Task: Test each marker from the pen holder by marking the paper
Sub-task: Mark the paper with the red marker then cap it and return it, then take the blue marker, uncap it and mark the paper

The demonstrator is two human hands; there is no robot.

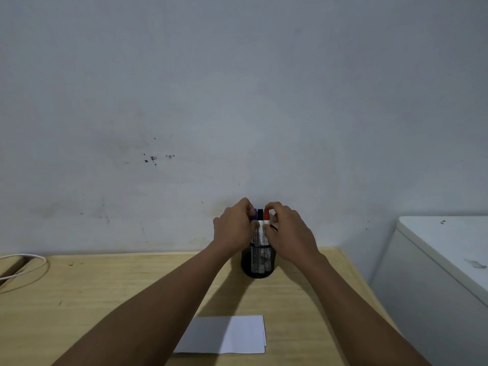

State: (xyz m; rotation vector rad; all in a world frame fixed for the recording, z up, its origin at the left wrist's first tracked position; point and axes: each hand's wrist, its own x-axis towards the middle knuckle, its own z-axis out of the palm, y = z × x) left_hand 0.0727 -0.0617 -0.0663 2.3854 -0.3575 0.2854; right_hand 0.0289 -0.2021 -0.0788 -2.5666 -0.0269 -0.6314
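Note:
A black mesh pen holder [257,262] stands near the far edge of the wooden desk [105,299]. Three markers stand upright in it, capped blue [255,215], black [260,214] and red [266,214]. My left hand [233,229] has its fingers closed around the blue-capped marker. My right hand [289,233] pinches the red-capped marker near its cap. The black-capped marker stands between them, untouched. A white sheet of paper [227,335] lies flat at the desk's near edge, partly shaded by my left forearm.
A plain grey wall rises right behind the holder. A white cable [29,265] loops at the desk's far left. A white cabinet or appliance [443,260] stands beside the desk's right edge.

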